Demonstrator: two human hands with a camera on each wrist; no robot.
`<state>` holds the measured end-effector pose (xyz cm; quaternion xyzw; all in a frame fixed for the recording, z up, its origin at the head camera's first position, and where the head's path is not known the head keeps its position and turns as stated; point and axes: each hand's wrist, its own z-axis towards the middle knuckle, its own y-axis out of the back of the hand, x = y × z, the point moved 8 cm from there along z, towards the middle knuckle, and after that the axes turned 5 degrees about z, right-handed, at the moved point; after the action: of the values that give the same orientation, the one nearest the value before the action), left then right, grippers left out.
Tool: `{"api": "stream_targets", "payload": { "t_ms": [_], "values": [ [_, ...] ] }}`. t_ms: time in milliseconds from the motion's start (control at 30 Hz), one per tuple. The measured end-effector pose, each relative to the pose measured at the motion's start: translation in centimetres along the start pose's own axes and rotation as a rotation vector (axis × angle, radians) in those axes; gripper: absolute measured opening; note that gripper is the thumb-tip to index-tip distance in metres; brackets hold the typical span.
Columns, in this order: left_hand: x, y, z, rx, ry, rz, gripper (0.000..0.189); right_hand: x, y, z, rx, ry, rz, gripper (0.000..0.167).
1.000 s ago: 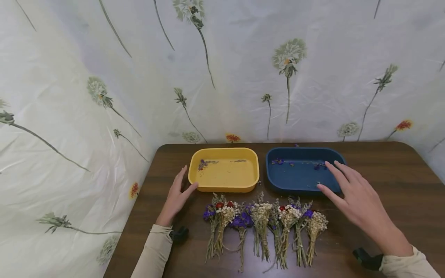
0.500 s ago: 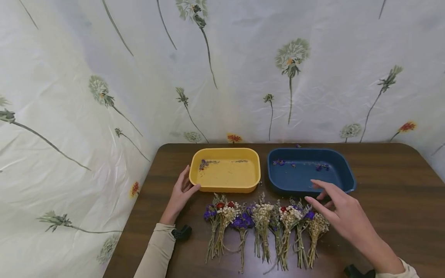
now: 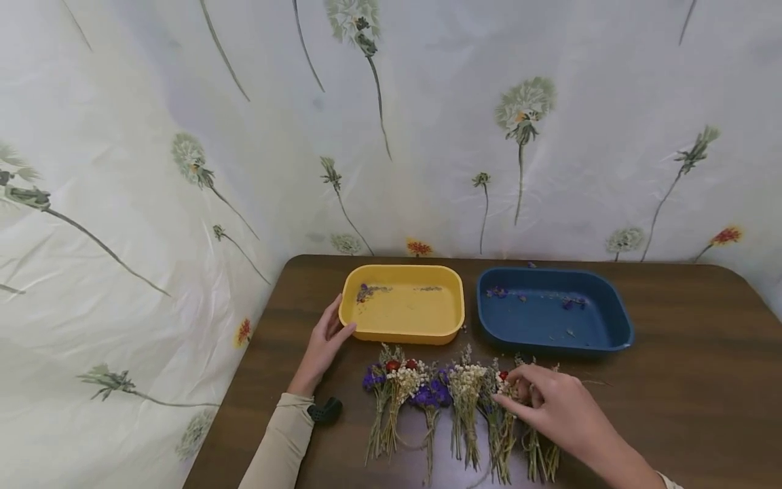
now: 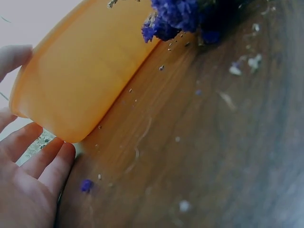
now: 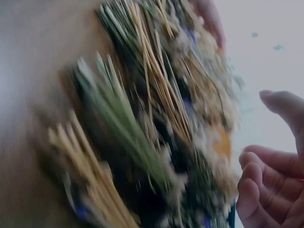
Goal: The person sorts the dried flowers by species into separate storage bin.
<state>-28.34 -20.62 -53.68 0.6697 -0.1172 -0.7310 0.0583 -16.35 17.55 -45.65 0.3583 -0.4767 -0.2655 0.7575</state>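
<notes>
My left hand (image 3: 319, 353) touches the front left corner of a yellow tray (image 3: 406, 336). In the left wrist view its fingers (image 4: 45, 154) lie fairly straight against the tray's outer wall. Several small dried flower bunches stand in a row in front of the trays, among them a purple bunch (image 3: 431, 395), a cream-white bunch (image 3: 468, 382) and one with red blooms (image 3: 403, 377). Above the right end of this row hovers my right hand (image 3: 562, 411), hiding part of the bunches. Its thumb and loosely bent fingers are apart, with nothing between them in the right wrist view.
A blue tray (image 3: 546, 322) stands to the right of the yellow one, with purple flower scraps inside. Dried bits also lie in the yellow tray. Loose crumbs are scattered on the brown wooden table (image 3: 690, 380). Behind it hangs a flower-printed curtain (image 3: 427, 136).
My right hand has moved left and toward me, from above the blue tray to over the flower bunches. My left hand has closed in on the yellow tray's corner and stays there.
</notes>
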Motion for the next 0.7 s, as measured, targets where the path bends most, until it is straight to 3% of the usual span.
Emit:
{"api": "stream_targets", "payload": {
  "t_ms": [200,400,700],
  "values": [
    [0.0,0.0,0.1,-0.016,-0.012,-0.001,0.066,1.3,-2.6,-0.2,0.13,-0.058,-0.059,0.036],
    [0.0,-0.1,0.4,-0.014,-0.042,0.018,0.065,1.5,-4.2,-0.6,0.223,-0.169,-0.072,0.042],
    [0.0,0.1,0.2,-0.028,-0.042,0.023,0.065,1.6,-6.4,-0.8,0.301,-0.207,0.045,0.035]
  ]
}}
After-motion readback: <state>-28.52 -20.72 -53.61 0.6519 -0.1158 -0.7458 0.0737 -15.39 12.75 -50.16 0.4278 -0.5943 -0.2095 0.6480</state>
